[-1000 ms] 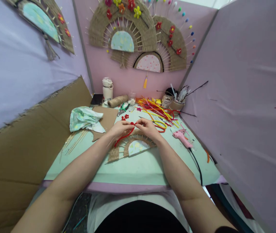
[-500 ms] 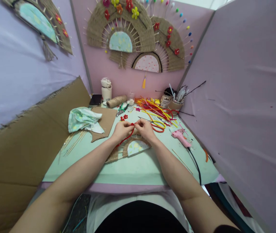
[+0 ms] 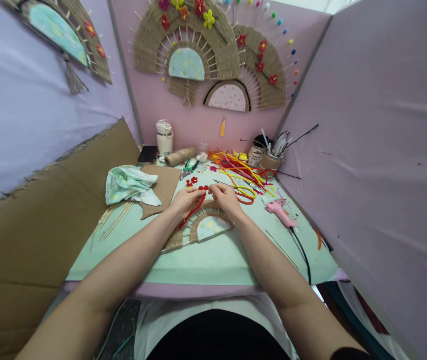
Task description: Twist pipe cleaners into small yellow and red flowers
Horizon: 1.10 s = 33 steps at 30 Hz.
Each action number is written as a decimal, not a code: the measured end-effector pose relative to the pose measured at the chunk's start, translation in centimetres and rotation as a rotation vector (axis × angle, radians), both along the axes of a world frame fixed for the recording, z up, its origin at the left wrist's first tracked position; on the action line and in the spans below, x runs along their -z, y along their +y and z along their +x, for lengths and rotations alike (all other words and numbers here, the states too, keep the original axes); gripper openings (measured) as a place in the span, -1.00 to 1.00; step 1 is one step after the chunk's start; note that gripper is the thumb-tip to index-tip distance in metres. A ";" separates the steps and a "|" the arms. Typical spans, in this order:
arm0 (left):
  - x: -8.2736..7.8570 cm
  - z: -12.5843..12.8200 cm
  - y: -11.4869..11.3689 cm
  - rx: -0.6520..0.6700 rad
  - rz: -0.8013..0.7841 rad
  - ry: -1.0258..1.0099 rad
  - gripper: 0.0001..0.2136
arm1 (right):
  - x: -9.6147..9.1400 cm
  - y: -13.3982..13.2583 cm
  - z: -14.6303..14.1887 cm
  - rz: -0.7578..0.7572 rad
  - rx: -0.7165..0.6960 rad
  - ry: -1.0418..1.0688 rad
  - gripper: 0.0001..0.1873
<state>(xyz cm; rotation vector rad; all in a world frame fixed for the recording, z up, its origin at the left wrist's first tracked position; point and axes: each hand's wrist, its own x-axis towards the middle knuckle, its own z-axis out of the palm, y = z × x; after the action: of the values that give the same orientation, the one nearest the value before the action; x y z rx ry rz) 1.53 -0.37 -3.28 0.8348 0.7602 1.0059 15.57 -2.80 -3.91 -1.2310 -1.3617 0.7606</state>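
Note:
A red pipe cleaner (image 3: 197, 204) is pinched between my left hand (image 3: 185, 201) and my right hand (image 3: 225, 197); both hands are closed on it, fingertips meeting at its curled top end. Its tail runs down and left under my left palm. Right below the hands lies a half-round jute-wrapped fan (image 3: 198, 229) with skewer ribs and a pale patterned centre, flat on the mint-green table (image 3: 213, 260).
A pile of coloured pipe cleaners (image 3: 245, 175) and scissors lie behind my right hand. A pink glue gun (image 3: 280, 212) with black cord is at the right. A folded cloth (image 3: 128, 183), cardboard, skewers (image 3: 117, 217), twine spool (image 3: 180, 156), pliers and a tool cup (image 3: 271, 159) stand around.
Both hands have shifted slightly up the table, and the curled red tip between the fingers has turned a little. The fan stays where it was.

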 end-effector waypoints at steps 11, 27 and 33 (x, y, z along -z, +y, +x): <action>-0.6 -0.3 0.5 -0.027 -0.164 0.003 -0.92 | 0.1 0.3 0.4 -0.051 0.031 0.012 -0.67; -0.4 -0.5 0.1 -0.107 0.178 0.278 -0.79 | -0.2 -0.3 -0.2 -0.055 -0.044 -0.029 -0.66; -0.4 -0.6 0.4 -0.186 0.315 0.322 -0.74 | -0.1 -0.8 -1.1 -0.171 -0.107 0.012 -0.65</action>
<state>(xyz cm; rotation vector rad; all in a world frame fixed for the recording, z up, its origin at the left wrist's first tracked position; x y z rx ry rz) 0.92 0.01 -2.84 1.2353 0.9807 1.1917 14.46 -3.55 -3.84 -1.2915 -1.3830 0.9747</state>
